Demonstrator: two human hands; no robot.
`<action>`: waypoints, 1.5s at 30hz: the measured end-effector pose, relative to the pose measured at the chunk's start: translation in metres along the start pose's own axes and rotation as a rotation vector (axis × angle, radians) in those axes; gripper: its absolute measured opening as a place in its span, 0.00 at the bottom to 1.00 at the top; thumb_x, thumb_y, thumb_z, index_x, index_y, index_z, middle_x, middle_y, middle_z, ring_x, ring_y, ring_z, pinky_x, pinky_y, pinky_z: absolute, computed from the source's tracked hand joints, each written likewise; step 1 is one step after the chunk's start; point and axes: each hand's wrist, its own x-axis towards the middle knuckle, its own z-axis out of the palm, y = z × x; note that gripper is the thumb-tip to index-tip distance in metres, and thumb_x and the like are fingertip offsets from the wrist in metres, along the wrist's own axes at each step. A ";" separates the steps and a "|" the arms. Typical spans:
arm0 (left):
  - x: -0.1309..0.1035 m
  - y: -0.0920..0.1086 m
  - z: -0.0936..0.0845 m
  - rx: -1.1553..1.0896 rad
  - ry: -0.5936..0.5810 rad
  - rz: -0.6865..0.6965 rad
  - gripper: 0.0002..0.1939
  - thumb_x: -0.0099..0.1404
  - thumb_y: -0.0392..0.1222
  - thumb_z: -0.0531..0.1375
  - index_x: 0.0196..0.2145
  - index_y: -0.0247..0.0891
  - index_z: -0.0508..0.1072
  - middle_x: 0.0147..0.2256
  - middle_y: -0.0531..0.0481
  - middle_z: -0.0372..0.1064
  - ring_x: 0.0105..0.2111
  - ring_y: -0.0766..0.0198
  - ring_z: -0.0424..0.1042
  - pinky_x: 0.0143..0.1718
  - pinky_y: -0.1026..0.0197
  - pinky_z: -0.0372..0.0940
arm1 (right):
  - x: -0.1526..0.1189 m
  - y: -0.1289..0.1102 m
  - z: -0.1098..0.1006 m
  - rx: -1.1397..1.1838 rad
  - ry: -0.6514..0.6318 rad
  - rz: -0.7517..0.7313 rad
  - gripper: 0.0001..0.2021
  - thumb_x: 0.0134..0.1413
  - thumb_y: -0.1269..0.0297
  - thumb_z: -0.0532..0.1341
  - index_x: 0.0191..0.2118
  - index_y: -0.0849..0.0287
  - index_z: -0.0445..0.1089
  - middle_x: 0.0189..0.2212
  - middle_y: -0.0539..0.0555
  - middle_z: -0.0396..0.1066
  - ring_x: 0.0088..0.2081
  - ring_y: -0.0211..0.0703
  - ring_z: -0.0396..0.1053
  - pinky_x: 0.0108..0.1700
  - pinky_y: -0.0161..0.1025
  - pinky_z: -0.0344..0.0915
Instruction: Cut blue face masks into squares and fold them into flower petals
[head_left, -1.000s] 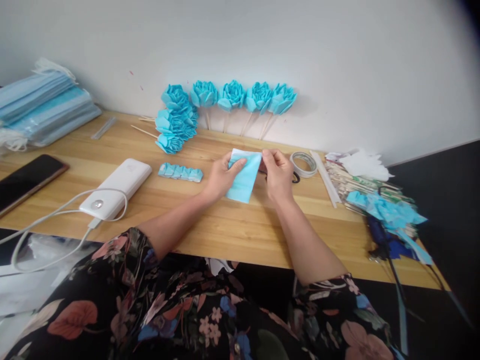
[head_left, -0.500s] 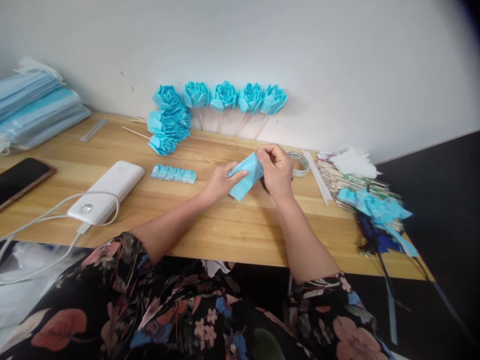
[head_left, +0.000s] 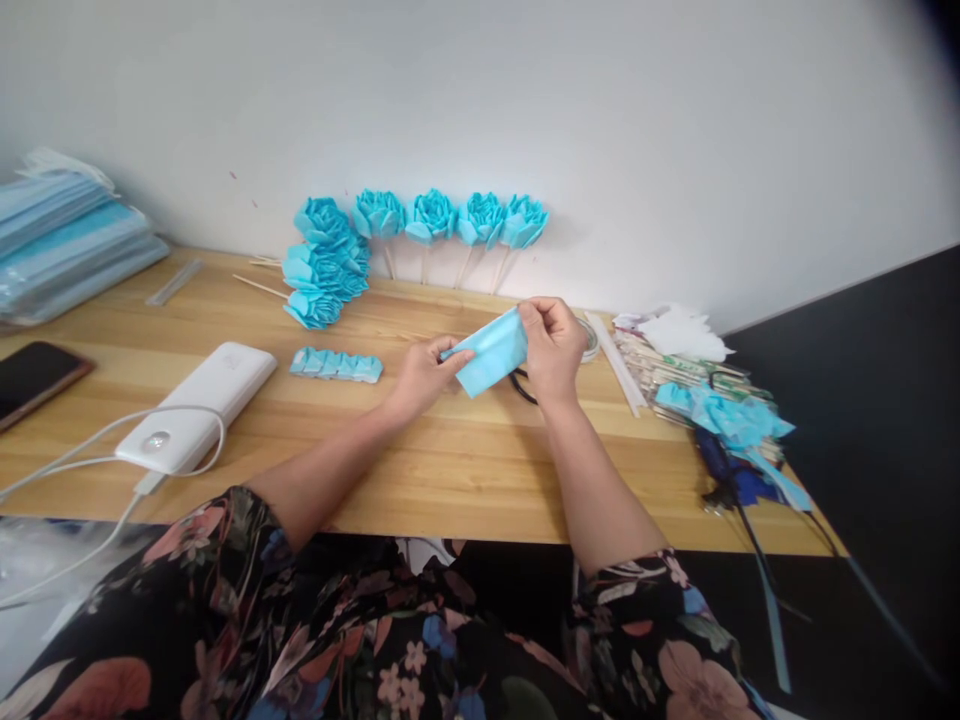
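Observation:
A folded piece of light-blue sheet (head_left: 491,356), like mask fabric, is stretched between my hands above the wooden table. My left hand (head_left: 429,374) pinches its left end, thumb on top. At the upper right corner, my right hand (head_left: 553,345) grips it between thumb and fingers. Under the right hand, a black handle (head_left: 521,388), perhaps of scissors, shows in part. To the left lies a row of small folded blue pieces (head_left: 336,365). Several blue fabric flowers on sticks (head_left: 433,217) lean on the wall, and more blue flowers (head_left: 322,265) are heaped beside them.
A white power bank (head_left: 199,405) with a cable and a phone (head_left: 45,380) lie left, below stacked face masks (head_left: 67,235). Rightward are a tape roll (head_left: 590,342), white glue sticks (head_left: 616,362), blue scraps (head_left: 724,412) and a blue glue gun (head_left: 720,465) near the edge.
The blue sheet has turned flatter between my hands, its right end still held up. My view has shifted slightly, so the flowers appear lower and further left.

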 end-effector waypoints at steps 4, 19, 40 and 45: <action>0.000 -0.001 0.001 -0.031 0.004 -0.015 0.17 0.58 0.55 0.65 0.25 0.38 0.70 0.22 0.54 0.63 0.23 0.67 0.60 0.26 0.63 0.56 | 0.000 -0.003 0.000 0.003 0.018 -0.009 0.08 0.57 0.59 0.63 0.29 0.56 0.71 0.23 0.46 0.68 0.27 0.37 0.62 0.31 0.35 0.59; -0.002 0.006 0.004 0.006 -0.125 0.038 0.21 0.58 0.56 0.66 0.21 0.39 0.65 0.19 0.57 0.56 0.21 0.70 0.54 0.24 0.64 0.51 | 0.004 0.008 -0.003 -0.013 0.065 -0.023 0.09 0.57 0.59 0.64 0.30 0.57 0.73 0.24 0.46 0.69 0.29 0.38 0.63 0.33 0.35 0.61; 0.005 0.018 -0.007 -0.199 0.028 0.095 0.14 0.57 0.44 0.69 0.32 0.37 0.67 0.25 0.56 0.64 0.25 0.71 0.62 0.27 0.67 0.57 | -0.006 0.009 0.007 0.058 -0.409 0.138 0.11 0.50 0.55 0.67 0.28 0.58 0.75 0.21 0.47 0.70 0.24 0.35 0.60 0.27 0.34 0.58; 0.004 0.017 -0.007 -0.205 -0.003 0.087 0.13 0.62 0.46 0.66 0.29 0.36 0.67 0.25 0.56 0.64 0.25 0.71 0.63 0.28 0.66 0.59 | -0.010 0.008 0.008 0.008 -0.477 0.107 0.11 0.51 0.55 0.67 0.28 0.58 0.75 0.22 0.47 0.70 0.24 0.35 0.61 0.27 0.34 0.57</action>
